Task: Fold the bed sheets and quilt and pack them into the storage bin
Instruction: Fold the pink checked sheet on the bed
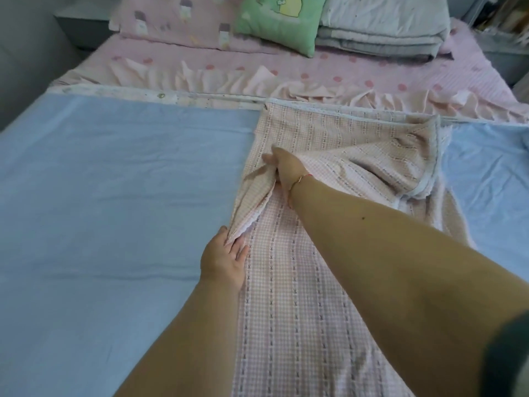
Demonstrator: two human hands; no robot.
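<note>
Both grips hold the checked sheet (pixel 300 296)'s folded edge: left hand (pixel 226 260) near, right hand (pixel 283 167) outstretched.

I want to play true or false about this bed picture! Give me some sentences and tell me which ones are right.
1. Both hands hold the pink checked sheet. True: the left hand pinches a raised fold and the right hand grips it farther up.
2. The green cushion lies on the blue sheet. False: it sits at the head of the bed, beside the pink pillow.
3. A folded grey quilt lies to the right of the green cushion. True.
4. The right wrist is bare. False: it wears a thin bracelet.
</note>
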